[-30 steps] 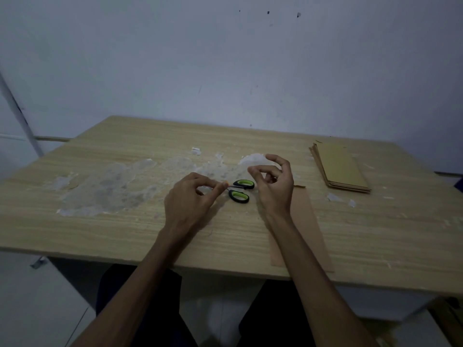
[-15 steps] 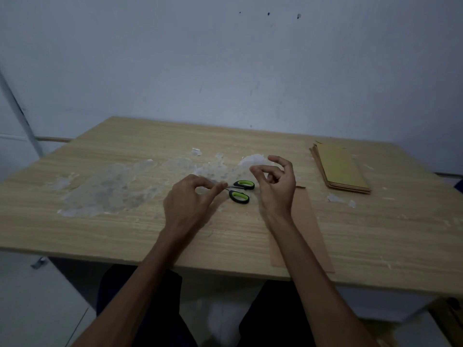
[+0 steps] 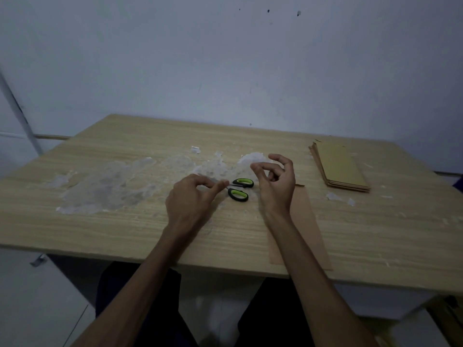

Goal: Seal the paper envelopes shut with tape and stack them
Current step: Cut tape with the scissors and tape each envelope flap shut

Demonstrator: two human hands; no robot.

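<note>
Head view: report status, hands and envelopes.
Left hand and right hand raised over table, fingertips pinched; tape not discernible. Single envelope flat under right forearm; envelope stack far right. Scissors lie between hands.

Black-and-green scissors (image 3: 240, 189) lie on the wooden table (image 3: 125, 229) beside whitish residue (image 3: 105, 189).

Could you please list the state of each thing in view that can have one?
Scissors: lying flat on the table.
Single envelope: flat under the right forearm.
Envelope stack: piled, far right.
Left hand: fingertips pinched; contents unclear.
Right hand: fingers curled; contents unclear.
</note>
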